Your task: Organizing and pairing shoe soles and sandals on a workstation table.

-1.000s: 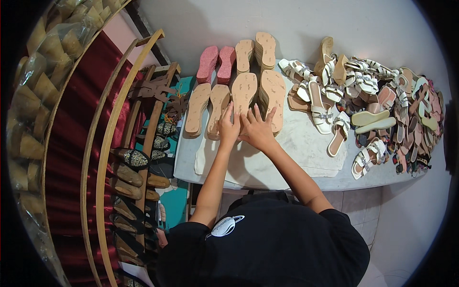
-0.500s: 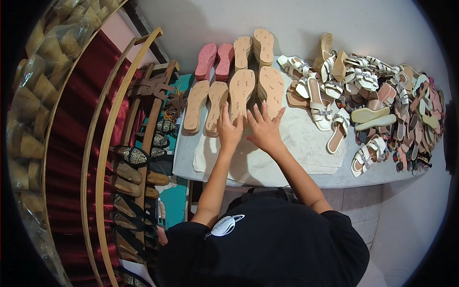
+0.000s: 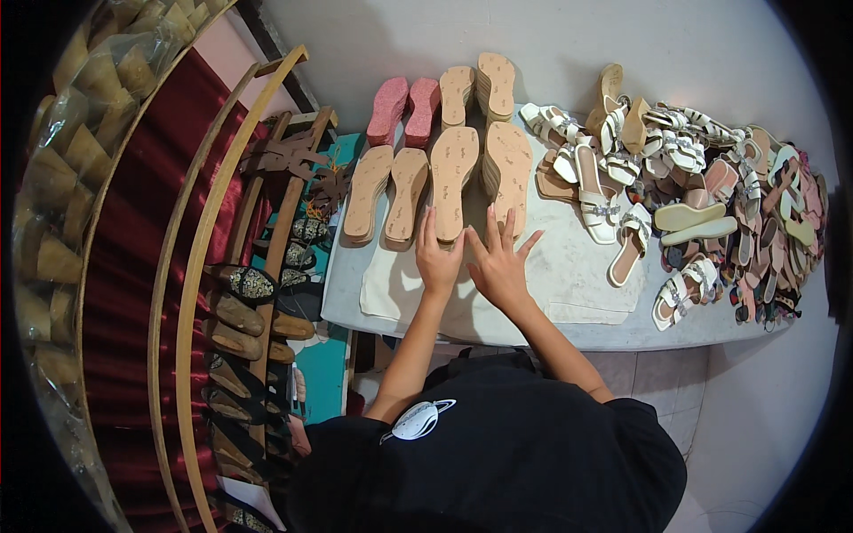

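My left hand (image 3: 439, 264) has its fingers stretched out at the near end of a stack of tan shoe soles (image 3: 452, 178). Beside it, my right hand (image 3: 500, 271) is spread, its fingertips at the near end of another tan sole stack (image 3: 509, 169). Neither hand grips anything. Further left in the same row stand two more stacks, a narrow one (image 3: 407, 197) and an outer one (image 3: 368, 194). Behind the row are a pink pair of soles (image 3: 387, 111) and two tan stacks, one short (image 3: 457, 96) and one taller (image 3: 496, 86).
White strappy sandals (image 3: 597, 200) and a heap of mixed footwear (image 3: 782, 213) cover the table's right side. A pale cloth (image 3: 577, 289) lies on the table (image 3: 533, 333). At left, a wooden rack (image 3: 191, 355) holds shoes (image 3: 238, 313) before a dark red curtain (image 3: 124, 266).
Both hands have drawn back toward me from the tops of the soles to their near ends. The sole stacks look nearly unmoved.
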`<state>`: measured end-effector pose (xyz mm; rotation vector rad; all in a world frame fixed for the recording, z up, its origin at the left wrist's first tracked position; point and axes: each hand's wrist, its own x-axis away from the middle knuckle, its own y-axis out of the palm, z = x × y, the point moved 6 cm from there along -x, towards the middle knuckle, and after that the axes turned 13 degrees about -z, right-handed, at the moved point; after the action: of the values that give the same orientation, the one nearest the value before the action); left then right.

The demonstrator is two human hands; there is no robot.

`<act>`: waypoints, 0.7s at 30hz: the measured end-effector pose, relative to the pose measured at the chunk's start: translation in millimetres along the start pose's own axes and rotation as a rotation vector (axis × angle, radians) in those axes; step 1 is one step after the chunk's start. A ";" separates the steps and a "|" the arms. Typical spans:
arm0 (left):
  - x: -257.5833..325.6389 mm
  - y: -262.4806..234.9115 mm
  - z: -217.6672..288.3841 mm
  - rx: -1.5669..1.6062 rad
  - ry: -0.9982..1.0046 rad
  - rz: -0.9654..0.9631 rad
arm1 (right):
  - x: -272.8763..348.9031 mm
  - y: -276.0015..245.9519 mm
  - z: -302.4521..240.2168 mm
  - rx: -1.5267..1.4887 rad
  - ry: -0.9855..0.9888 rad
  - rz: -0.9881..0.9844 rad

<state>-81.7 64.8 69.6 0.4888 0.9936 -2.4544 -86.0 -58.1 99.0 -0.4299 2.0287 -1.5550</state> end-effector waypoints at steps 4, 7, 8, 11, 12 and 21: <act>-0.4 -1.5 1.3 0.026 0.005 0.006 | 2.5 2.5 4.6 -0.005 0.013 -0.013; -2.2 -1.6 1.0 0.040 0.023 0.002 | 3.5 2.7 5.1 -0.007 0.012 -0.016; -2.7 -1.3 1.0 0.031 0.028 0.001 | 3.6 2.1 4.6 -0.015 0.008 -0.017; -3.0 -0.5 0.3 0.000 0.036 -0.003 | 3.2 0.0 3.9 -0.023 0.003 -0.031; -3.2 -0.1 0.8 -0.021 0.040 -0.003 | 3.4 0.3 4.4 -0.023 0.005 -0.031; -3.5 5.5 5.6 -0.004 0.021 -0.014 | 5.6 -1.3 4.7 -0.068 0.002 -0.020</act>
<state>-76.7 58.1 72.0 0.5090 1.0127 -2.4640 -87.8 -65.3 98.1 -0.4758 2.0895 -1.5025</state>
